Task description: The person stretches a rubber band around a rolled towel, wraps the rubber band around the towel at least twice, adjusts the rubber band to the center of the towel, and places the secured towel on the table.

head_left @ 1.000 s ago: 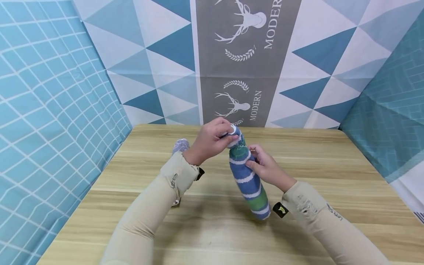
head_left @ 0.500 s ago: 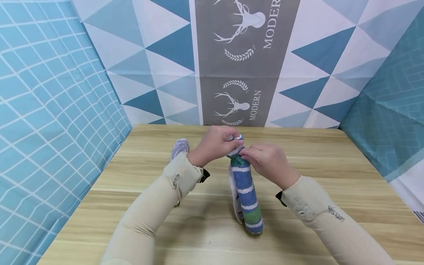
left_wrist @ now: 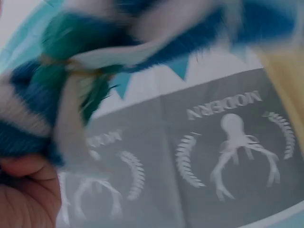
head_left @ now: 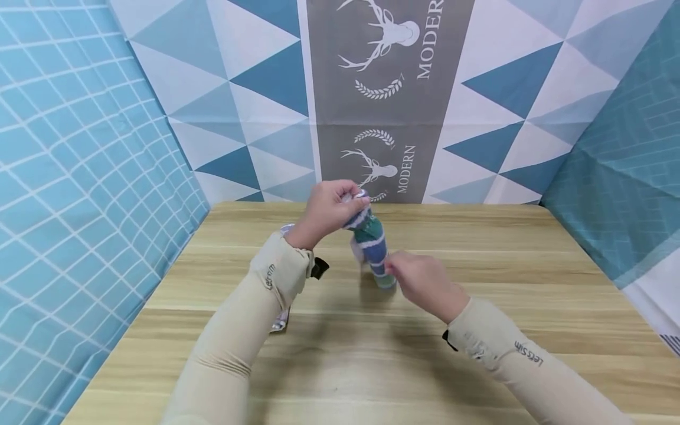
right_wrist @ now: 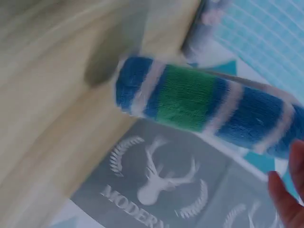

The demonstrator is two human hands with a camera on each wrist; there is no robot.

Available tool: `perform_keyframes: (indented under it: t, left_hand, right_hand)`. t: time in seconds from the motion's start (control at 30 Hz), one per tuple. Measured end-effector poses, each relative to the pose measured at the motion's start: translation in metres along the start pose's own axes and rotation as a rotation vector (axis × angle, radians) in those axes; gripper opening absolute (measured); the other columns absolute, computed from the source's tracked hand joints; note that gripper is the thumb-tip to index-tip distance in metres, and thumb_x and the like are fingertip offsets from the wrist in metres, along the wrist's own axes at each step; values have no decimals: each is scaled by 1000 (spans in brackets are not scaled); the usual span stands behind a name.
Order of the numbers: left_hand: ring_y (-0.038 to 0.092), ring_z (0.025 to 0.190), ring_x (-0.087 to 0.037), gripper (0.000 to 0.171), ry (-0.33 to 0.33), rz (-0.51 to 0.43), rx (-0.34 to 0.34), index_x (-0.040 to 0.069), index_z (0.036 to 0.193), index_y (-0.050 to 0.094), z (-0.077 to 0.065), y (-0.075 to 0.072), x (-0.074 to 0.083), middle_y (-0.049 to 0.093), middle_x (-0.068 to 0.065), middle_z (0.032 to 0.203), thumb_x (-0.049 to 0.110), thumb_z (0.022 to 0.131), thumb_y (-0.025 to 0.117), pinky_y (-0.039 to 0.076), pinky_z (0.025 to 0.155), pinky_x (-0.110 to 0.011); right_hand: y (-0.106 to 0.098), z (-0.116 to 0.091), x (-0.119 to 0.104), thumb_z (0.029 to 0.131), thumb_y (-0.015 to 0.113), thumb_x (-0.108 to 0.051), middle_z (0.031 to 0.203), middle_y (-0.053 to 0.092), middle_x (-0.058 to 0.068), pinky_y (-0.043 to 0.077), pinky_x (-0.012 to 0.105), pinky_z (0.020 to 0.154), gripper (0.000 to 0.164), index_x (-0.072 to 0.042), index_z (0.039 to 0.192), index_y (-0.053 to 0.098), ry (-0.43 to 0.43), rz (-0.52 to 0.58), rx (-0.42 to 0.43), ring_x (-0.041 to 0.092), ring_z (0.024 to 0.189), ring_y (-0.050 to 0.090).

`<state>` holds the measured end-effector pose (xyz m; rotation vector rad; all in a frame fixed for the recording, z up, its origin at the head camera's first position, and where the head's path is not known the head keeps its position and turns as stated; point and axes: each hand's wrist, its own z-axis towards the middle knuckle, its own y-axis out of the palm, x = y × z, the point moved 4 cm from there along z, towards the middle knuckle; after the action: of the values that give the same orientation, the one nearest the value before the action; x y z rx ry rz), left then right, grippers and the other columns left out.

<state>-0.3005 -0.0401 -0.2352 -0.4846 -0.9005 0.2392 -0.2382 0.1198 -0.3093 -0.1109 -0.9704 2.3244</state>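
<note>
A rolled towel [head_left: 375, 251] with blue, white and green stripes hangs at a slant over the table. My left hand [head_left: 332, 209] pinches its top end between thumb and fingers. Just below that grip a thin rubber band [left_wrist: 71, 66] cinches the towel into a neck, in the left wrist view. My right hand [head_left: 425, 282] is beside the towel's lower part. In the right wrist view its fingers [right_wrist: 285, 202] show at the edge of the frame, close by the striped roll [right_wrist: 204, 102], not wrapped round it.
A pale purple patterned item [head_left: 280, 321] lies on the wooden table [head_left: 340, 378], mostly hidden behind my left forearm. A printed cloth backdrop [head_left: 276, 136] rises behind the table, with a blue grid cloth [head_left: 79, 177] at the left.
My left hand dips, then lifts the towel up and leftward, farther from me. My right hand moves from the towel's side to its neck, then off the neck and lower down.
</note>
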Motion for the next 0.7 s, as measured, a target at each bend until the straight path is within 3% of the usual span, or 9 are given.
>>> perform_keyframes:
  t: [0.1, 0.2, 0.37, 0.6, 0.7]
  left_hand:
    - [50, 59, -13, 17, 44, 54, -79, 1, 69, 62, 1, -2, 9, 60, -6, 68, 8, 84, 69, 42, 52, -22]
    - [49, 58, -11, 21, 36, 60, -167, 4, 68, 61, -3, 3, 9, 57, -1, 64, 10, 86, 67, 42, 53, -21]
    - [40, 52, -9, 23, 6, 54, -235, 6, 66, 58, -9, 14, 8, 43, 5, 55, 10, 87, 67, 33, 50, -21]
    - [39, 51, -7, 22, -3, 9, -303, 5, 66, 60, -9, 27, 4, 44, 7, 55, 10, 87, 68, 32, 48, -20]
    - [40, 50, -7, 23, -14, -33, -316, 4, 65, 59, -8, 31, 1, 44, 7, 54, 8, 86, 67, 33, 48, -20]
  right_hand:
    - [-7, 7, 5, 97, 54, -14, 77, 68, 12, 51, 31, 50, 21, 3, 91, 65, 54, 70, 147, 20, 59, 64]
    - [-13, 17, 8, 103, 43, -25, 70, 65, 9, 49, 32, 47, 38, 2, 91, 69, 25, 72, 220, 19, 55, 60]
    - [-21, 24, 10, 103, 43, -23, 59, 58, 3, 41, 27, 40, 40, -2, 81, 70, -135, -2, 179, 14, 44, 49]
    - [-25, 26, 10, 100, 35, -4, 51, 51, 0, 39, 25, 43, 37, -6, 79, 65, -364, -214, 68, 13, 42, 46]
    - [-25, 26, 10, 98, 31, 2, 49, 46, 0, 37, 24, 44, 38, -6, 76, 61, -411, -272, 51, 10, 41, 44]
